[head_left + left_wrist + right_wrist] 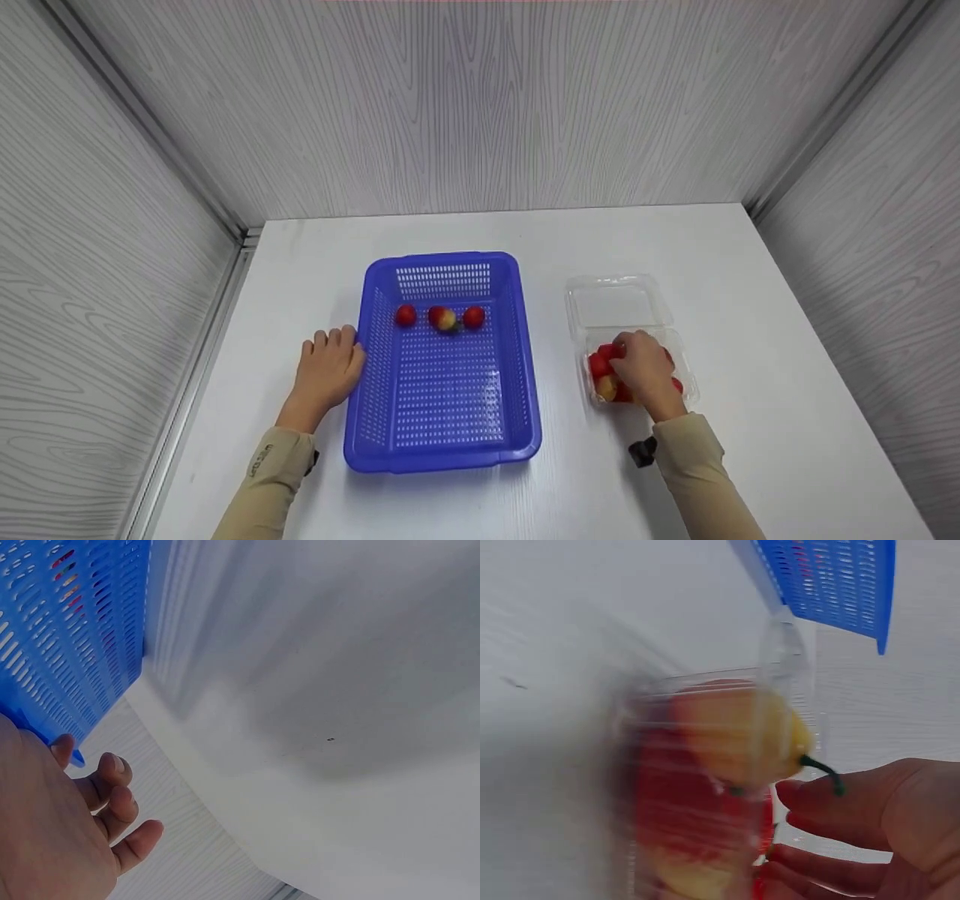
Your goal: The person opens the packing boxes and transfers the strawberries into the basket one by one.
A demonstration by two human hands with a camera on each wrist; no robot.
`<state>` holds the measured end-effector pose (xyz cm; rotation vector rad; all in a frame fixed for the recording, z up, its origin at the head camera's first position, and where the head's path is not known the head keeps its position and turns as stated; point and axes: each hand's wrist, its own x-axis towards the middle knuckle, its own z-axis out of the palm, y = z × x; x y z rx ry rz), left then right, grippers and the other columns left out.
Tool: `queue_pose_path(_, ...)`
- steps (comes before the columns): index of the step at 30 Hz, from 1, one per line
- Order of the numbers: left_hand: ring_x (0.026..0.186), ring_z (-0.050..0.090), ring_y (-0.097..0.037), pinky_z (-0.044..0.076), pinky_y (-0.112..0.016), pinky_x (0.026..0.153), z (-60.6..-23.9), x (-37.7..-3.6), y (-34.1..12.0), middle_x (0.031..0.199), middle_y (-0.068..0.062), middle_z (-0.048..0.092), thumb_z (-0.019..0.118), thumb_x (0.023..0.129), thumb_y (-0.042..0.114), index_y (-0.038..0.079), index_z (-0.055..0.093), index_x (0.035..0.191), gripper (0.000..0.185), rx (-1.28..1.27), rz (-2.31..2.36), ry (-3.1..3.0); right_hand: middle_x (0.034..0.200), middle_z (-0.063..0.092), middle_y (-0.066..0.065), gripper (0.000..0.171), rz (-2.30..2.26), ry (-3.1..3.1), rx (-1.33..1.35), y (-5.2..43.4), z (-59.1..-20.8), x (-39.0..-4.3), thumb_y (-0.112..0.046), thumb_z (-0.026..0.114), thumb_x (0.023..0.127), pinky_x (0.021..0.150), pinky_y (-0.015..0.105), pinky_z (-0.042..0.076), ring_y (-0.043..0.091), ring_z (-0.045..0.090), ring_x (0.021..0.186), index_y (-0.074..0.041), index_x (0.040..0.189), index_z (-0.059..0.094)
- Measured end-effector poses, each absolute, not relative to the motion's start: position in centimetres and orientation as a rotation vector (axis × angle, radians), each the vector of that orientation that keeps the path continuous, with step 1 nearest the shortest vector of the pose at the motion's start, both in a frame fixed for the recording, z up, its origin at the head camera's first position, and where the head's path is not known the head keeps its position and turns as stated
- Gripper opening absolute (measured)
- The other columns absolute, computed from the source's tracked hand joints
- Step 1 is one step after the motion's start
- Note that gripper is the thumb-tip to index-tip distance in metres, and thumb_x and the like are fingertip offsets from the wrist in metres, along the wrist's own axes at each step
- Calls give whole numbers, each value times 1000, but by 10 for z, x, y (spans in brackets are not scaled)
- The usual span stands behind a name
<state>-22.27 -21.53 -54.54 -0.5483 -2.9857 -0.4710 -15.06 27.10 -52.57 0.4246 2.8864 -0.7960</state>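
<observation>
A blue plastic basket with slotted walls stands left of centre. Inside it lie a red fruit, a red-and-yellow fruit and another red fruit. My left hand grips the basket's left rim, with one fingertip curled at the lip. My right hand reaches into an open clear plastic clamshell box, its fingers and thumb among small red fruits. A yellow-and-red fruit with a green stem shows through the box wall. I cannot tell whether the fingertips hold one.
The box's clear lid lies folded back behind it. Both stand on a white table with grey wood-grain panels at the back and sides. A dark wrist device hangs by the right sleeve.
</observation>
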Motion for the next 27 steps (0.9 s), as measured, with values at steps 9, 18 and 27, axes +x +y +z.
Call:
queue_pose_path(9, 83, 40, -37, 30, -49, 74, -546, -222, -214, 90, -16, 45, 36, 101, 21, 0, 44, 104, 23, -551, -488, -2965, 110, 57, 23, 36, -775, 2992, 405, 272, -546, -145, -3, 67, 86, 91, 53, 47, 38, 54, 101, 5, 120, 63)
queue_pose_path(18, 81, 40, -37, 31, -50, 73, -544, -221, -213, 88, -16, 45, 37, 100, 21, 1, 44, 102, 22, -555, -491, -2939, 116, 60, 26, 45, -724, 2939, 446, 271, -553, -147, -1, 69, 83, 96, 62, 41, 39, 53, 105, 4, 126, 58)
queue_pose_path(27, 82, 40, -37, 31, -49, 73, -544, -223, -214, 88, -16, 45, 38, 100, 22, 0, 45, 104, 23, -553, -471, -2962, 114, 60, 22, 42, -803, 2948, 418, 273, -553, -148, -1, 70, 82, 94, 55, 46, 38, 54, 105, 3, 123, 58)
